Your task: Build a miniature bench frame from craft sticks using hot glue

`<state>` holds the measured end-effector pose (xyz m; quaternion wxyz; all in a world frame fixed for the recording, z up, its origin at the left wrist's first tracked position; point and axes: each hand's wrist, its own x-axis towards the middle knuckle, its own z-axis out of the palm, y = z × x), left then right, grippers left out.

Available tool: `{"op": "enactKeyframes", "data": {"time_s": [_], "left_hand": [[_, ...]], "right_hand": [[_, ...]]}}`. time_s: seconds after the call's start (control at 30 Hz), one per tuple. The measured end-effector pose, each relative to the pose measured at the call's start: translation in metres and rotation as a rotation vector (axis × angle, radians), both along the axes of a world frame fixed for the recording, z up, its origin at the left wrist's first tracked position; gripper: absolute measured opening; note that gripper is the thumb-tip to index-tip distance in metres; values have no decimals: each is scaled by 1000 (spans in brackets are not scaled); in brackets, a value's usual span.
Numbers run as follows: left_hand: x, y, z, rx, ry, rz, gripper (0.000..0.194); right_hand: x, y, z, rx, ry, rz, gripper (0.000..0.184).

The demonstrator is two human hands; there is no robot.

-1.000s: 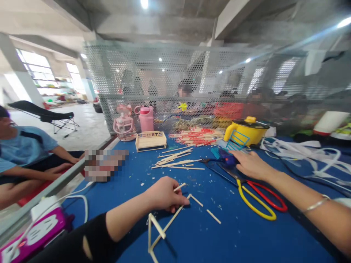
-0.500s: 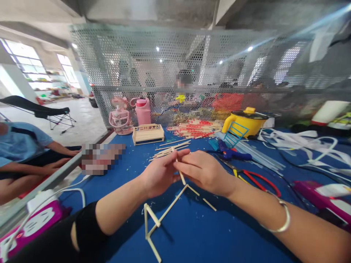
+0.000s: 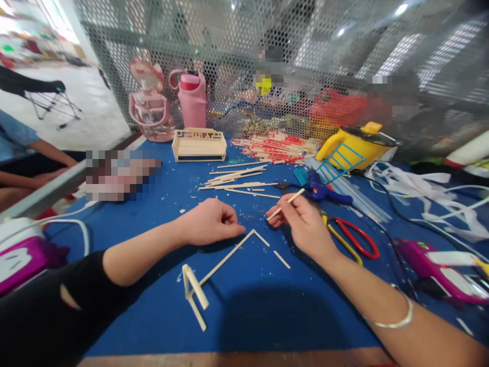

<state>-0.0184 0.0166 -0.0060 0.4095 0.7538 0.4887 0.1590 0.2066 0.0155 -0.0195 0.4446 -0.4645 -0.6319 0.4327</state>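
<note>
My right hand [image 3: 303, 224] pinches a short wooden stick [image 3: 286, 205] between thumb and fingers, above the blue table. To its left, my left hand [image 3: 212, 223] is loosely curled, with nothing visible in it. Its thumb points toward the corner of a glued wooden stick frame [image 3: 227, 258]; whether it touches the frame I cannot tell. The frame lies in front of my hands, with a few short pieces standing up at its near left end. A loose short stick piece [image 3: 281, 259] lies just off its right end.
Behind are loose sticks [image 3: 237, 177], a red-tipped stick pile [image 3: 273, 148] and a small wooden bench model [image 3: 199, 146]. To the right lie a blue glue gun [image 3: 324, 191], red-and-yellow-handled pliers [image 3: 359, 237] and a yellow pot [image 3: 355, 145]. Pink bottles [image 3: 193, 102] stand by the mesh screen.
My hands have moved apart; before, they were together around the stick. The stick is now in my right hand alone. The view has tilted down.
</note>
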Motion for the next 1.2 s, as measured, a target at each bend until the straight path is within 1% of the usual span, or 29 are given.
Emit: {"op": "enactKeyframes", "data": {"time_s": [0.1, 0.17, 0.23, 0.3, 0.4, 0.53, 0.87, 1.2], "left_hand": [[5, -2, 4, -9, 87, -75, 30], [8, -2, 5, -8, 117, -116, 26], [10, -2, 4, 24, 153, -128, 23], [11, -2, 3, 54, 187, -126, 21], [11, -2, 2, 54, 196, -140, 20], [12, -3, 2, 50, 199, -121, 21], [11, -5, 1, 73, 189, -113, 22], [11, -5, -1, 64, 173, -90, 23]], "right_hand": [[0, 0, -9, -62, -87, 76, 16], [0, -2, -10, -53, -192, 74, 15], [1, -4, -8, -30, -247, 56, 15], [1, -6, -7, -16, -248, 62, 15], [0, -8, -6, -13, -235, 102, 13], [-3, -9, -7, 35, -239, 88, 13], [-5, -9, -6, 162, -360, 126, 13], [-11, -6, -4, 232, -434, 131, 14]]}}
